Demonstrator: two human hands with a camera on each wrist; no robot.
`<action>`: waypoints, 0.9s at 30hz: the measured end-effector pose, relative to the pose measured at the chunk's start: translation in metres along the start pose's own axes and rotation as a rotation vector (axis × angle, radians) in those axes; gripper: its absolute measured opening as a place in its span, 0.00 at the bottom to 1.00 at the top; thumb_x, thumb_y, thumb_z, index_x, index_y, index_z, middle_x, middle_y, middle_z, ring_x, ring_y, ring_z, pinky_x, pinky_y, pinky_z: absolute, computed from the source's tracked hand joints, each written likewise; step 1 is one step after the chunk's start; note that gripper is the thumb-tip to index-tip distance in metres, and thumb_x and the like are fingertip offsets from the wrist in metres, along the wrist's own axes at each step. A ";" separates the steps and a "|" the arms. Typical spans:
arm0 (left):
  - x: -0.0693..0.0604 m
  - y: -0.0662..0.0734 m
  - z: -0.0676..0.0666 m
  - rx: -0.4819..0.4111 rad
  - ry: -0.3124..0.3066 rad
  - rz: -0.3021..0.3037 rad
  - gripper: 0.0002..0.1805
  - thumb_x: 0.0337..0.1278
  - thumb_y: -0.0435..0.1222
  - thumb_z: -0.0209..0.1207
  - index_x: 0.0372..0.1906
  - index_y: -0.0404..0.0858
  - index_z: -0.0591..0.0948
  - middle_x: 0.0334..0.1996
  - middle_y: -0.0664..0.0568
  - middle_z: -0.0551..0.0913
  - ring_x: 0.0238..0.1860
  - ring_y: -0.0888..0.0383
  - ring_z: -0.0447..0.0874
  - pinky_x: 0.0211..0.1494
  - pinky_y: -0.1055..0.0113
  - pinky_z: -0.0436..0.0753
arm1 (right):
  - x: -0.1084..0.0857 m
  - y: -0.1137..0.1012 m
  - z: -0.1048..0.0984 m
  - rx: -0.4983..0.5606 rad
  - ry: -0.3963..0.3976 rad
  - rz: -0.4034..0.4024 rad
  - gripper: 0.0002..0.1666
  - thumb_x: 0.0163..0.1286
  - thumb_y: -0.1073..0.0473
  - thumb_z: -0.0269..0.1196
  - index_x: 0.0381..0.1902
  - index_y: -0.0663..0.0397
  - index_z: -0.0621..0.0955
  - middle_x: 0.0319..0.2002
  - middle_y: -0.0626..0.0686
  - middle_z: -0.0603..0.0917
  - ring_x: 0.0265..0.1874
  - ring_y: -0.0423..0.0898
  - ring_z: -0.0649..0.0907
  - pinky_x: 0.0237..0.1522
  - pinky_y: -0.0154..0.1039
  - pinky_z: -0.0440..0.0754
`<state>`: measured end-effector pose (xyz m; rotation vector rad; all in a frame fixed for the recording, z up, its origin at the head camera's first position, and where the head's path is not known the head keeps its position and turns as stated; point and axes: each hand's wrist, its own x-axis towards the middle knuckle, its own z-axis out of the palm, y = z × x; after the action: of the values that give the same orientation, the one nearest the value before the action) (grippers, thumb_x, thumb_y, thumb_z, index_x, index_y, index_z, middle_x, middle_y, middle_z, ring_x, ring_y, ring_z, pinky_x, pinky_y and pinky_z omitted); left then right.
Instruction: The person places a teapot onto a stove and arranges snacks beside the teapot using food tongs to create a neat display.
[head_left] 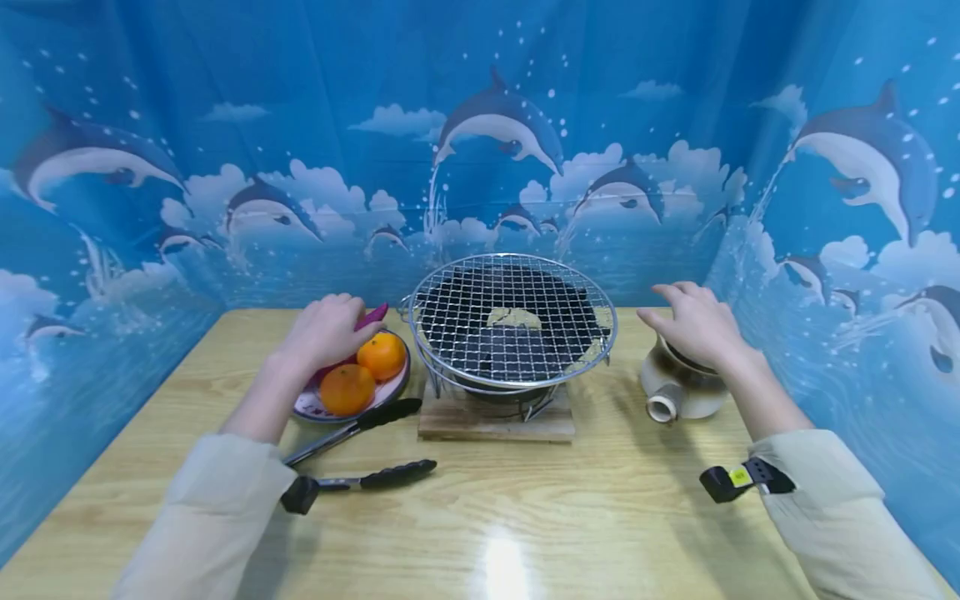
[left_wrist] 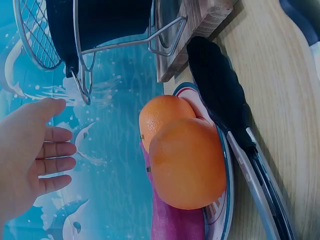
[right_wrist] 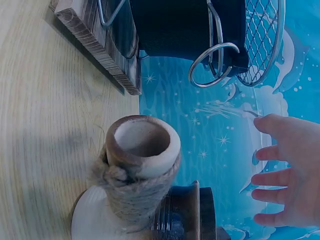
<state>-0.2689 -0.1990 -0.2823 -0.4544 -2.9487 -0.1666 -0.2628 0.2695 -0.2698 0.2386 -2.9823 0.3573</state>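
My left hand (head_left: 326, 333) hovers above a plate (left_wrist: 229, 200) at the left, fingers relaxed and holding nothing. On the plate lie two oranges (head_left: 347, 390) and a purple, elongated sweet potato (left_wrist: 177, 222), partly hidden by the hand in the head view. At the right, my right hand (head_left: 697, 325) is held over a brown-and-cream ceramic teapot (head_left: 701, 400), covering part of its top. The right wrist view shows those fingers extended, with a gap from the pot. Twine wraps the pot's hollow side handle (right_wrist: 142, 185).
Between the hands, a round wire grill net (head_left: 513, 321) sits on a black stove (left_wrist: 100, 22) over a wooden board (head_left: 495, 429). Black-tipped metal tongs (head_left: 390, 412) lie spread before the plate, partly behind the left forearm. A blue dolphin-print curtain (head_left: 360, 75) encloses the table.
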 end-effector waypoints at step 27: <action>-0.026 0.041 0.018 0.024 -0.026 0.283 0.14 0.55 0.45 0.60 0.30 0.37 0.77 0.22 0.54 0.75 0.24 0.58 0.74 0.29 0.61 0.78 | -0.037 -0.002 0.001 0.117 0.073 -0.018 0.34 0.70 0.42 0.47 0.58 0.67 0.70 0.53 0.69 0.71 0.52 0.67 0.68 0.49 0.64 0.65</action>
<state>-0.2337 -0.1653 -0.3011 -0.8663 -2.8660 -0.0911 -0.2266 0.2724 -0.2756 0.2574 -2.8892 0.5276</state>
